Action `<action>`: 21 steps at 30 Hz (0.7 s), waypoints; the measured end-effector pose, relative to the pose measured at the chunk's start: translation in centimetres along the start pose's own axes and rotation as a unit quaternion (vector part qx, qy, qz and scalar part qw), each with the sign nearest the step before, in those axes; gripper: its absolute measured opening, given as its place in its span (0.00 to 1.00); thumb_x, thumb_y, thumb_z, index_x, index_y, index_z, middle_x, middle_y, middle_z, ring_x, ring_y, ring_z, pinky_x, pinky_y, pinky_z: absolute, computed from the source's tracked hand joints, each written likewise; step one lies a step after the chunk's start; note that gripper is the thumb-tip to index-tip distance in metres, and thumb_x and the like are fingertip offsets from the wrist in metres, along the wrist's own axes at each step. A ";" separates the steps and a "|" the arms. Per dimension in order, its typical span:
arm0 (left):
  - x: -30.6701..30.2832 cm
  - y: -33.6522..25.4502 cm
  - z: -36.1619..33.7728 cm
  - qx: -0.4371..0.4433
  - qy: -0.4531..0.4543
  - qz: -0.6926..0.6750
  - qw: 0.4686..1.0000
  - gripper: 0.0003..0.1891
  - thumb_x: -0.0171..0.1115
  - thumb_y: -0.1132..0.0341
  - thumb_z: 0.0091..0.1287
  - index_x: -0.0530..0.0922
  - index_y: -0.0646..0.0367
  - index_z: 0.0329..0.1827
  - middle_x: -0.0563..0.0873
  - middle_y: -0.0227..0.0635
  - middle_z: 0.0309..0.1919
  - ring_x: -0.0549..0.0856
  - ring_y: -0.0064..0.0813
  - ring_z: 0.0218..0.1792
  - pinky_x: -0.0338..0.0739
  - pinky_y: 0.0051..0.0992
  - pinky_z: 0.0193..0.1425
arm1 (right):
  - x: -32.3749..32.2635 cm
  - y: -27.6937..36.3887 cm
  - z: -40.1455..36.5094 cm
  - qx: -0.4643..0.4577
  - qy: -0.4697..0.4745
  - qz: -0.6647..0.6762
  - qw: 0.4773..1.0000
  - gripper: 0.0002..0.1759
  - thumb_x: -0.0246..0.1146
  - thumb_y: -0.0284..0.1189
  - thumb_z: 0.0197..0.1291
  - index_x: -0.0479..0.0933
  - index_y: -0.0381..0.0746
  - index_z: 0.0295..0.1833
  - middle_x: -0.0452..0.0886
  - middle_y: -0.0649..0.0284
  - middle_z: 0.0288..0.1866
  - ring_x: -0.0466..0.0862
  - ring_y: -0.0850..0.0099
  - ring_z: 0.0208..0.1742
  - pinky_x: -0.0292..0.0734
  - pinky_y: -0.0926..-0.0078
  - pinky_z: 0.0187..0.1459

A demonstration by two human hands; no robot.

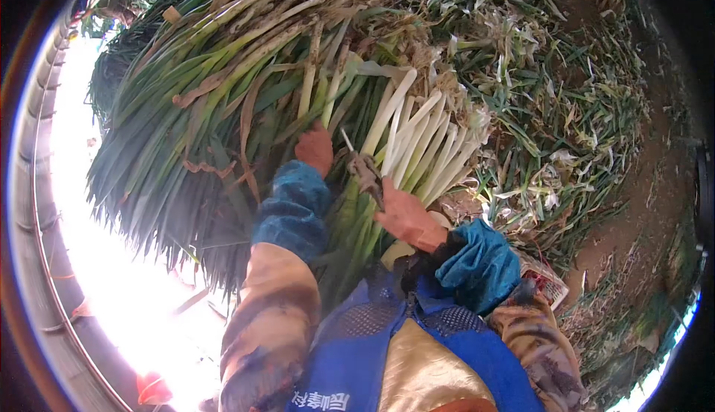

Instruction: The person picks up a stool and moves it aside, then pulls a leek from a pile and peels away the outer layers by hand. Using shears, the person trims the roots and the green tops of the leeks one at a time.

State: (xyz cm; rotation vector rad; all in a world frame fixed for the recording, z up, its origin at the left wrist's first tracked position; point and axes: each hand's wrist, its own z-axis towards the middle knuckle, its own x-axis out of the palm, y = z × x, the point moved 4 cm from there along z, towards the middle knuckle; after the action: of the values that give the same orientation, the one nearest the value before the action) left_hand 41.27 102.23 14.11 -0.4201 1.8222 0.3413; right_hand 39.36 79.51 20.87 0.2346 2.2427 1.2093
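Note:
My left hand [315,148] is closed around the base of a leek stalk [332,88] at the edge of the big leek pile. To its right, my right hand [408,217] is closed on the handle of a small knife [366,174], whose handle looks wrapped in cloth and whose thin blade points up and left. Beyond the knife lies a row of peeled leeks [417,140] with white stems, roots toward the upper right. Unpeeled leeks [186,107] with long green leaves and soiled stems fill the left side.
Stripped leaves and peelings [551,107] cover the ground at the right. Bare brown soil [618,241] shows at the far right. A curved translucent wall with ribs [37,211] runs along the left edge. A red object [153,388] lies at the lower left.

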 end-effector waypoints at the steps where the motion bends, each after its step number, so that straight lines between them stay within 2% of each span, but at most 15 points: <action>1: -0.9 0.2 0.2 0.010 0.051 -0.031 0.998 0.15 0.57 0.66 0.58 0.71 0.65 0.44 0.81 0.50 0.36 0.81 0.50 0.41 0.75 0.43 0.41 | 0.0 0.3 -0.4 -0.023 -0.015 0.003 1.000 0.29 0.57 0.33 0.51 0.56 0.28 0.53 0.74 0.38 0.31 0.75 0.40 0.37 0.70 0.51 0.38; 4: -3.6 0.4 -1.7 -0.052 0.143 -0.117 0.981 0.18 0.58 0.64 0.56 0.71 0.66 0.47 0.81 0.54 0.38 0.80 0.52 0.43 0.75 0.42 0.40 | -0.3 1.0 -0.2 -0.055 -0.003 0.028 0.998 0.22 0.55 0.29 0.50 0.58 0.28 0.48 0.76 0.37 0.32 0.78 0.40 0.38 0.72 0.49 0.39; 7: -2.2 2.6 -5.1 -0.019 0.120 -0.264 0.957 0.20 0.59 0.62 0.55 0.73 0.65 0.47 0.82 0.53 0.36 0.81 0.50 0.39 0.74 0.38 0.39 | 0.0 -1.1 2.9 0.031 0.016 0.001 0.999 0.28 0.57 0.33 0.51 0.55 0.30 0.53 0.74 0.38 0.32 0.76 0.40 0.39 0.71 0.51 0.39; 10: -2.8 3.1 -8.9 0.017 0.110 -0.402 0.909 0.20 0.58 0.62 0.56 0.73 0.67 0.47 0.81 0.51 0.32 0.82 0.43 0.35 0.73 0.34 0.39 | -0.7 -0.3 2.4 0.021 -0.002 -0.033 0.999 0.22 0.55 0.29 0.50 0.58 0.29 0.47 0.76 0.41 0.29 0.78 0.41 0.34 0.73 0.50 0.36; 13: -3.0 3.5 -11.7 0.004 0.120 -0.461 0.879 0.19 0.56 0.64 0.57 0.73 0.68 0.48 0.80 0.45 0.29 0.79 0.33 0.31 0.72 0.31 0.36 | 0.7 0.7 -0.5 -0.048 0.016 -0.017 0.999 0.26 0.57 0.31 0.51 0.56 0.31 0.50 0.74 0.38 0.30 0.75 0.40 0.37 0.70 0.49 0.38; 16: -3.7 3.1 -14.1 -0.017 0.113 -0.482 0.869 0.19 0.54 0.64 0.58 0.73 0.69 0.49 0.79 0.40 0.28 0.76 0.27 0.30 0.71 0.28 0.37 | 1.1 1.6 0.3 -0.005 0.068 -0.027 0.997 0.27 0.57 0.30 0.50 0.55 0.29 0.52 0.74 0.38 0.31 0.76 0.40 0.37 0.70 0.49 0.37; 17: -3.6 3.0 -14.7 -0.019 0.122 -0.510 0.851 0.20 0.54 0.65 0.58 0.73 0.69 0.50 0.79 0.38 0.29 0.76 0.26 0.31 0.71 0.28 0.38 | 1.0 1.4 1.1 -0.053 0.023 -0.033 0.998 0.28 0.57 0.29 0.50 0.55 0.26 0.53 0.74 0.38 0.31 0.76 0.41 0.37 0.70 0.49 0.37; 20: -3.2 3.1 -16.4 -0.034 0.147 -0.575 0.804 0.21 0.54 0.66 0.58 0.72 0.69 0.53 0.79 0.35 0.32 0.75 0.23 0.35 0.70 0.25 0.40 | 1.3 0.5 5.4 -0.030 0.004 -0.053 0.998 0.29 0.57 0.29 0.50 0.56 0.24 0.54 0.74 0.38 0.31 0.77 0.41 0.37 0.71 0.50 0.37; 21: -3.1 3.3 -16.7 -0.041 0.148 -0.588 0.794 0.22 0.53 0.66 0.57 0.71 0.69 0.54 0.79 0.35 0.34 0.75 0.23 0.36 0.70 0.24 0.41 | 1.0 0.4 5.8 0.003 0.012 -0.058 0.998 0.30 0.58 0.30 0.49 0.57 0.24 0.54 0.75 0.39 0.31 0.77 0.41 0.37 0.71 0.50 0.37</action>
State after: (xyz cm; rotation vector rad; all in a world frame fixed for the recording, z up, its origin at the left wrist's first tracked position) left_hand 26.31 98.16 21.87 -1.6185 1.4842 -0.5503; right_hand 41.78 84.29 18.36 0.0920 2.2473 1.1511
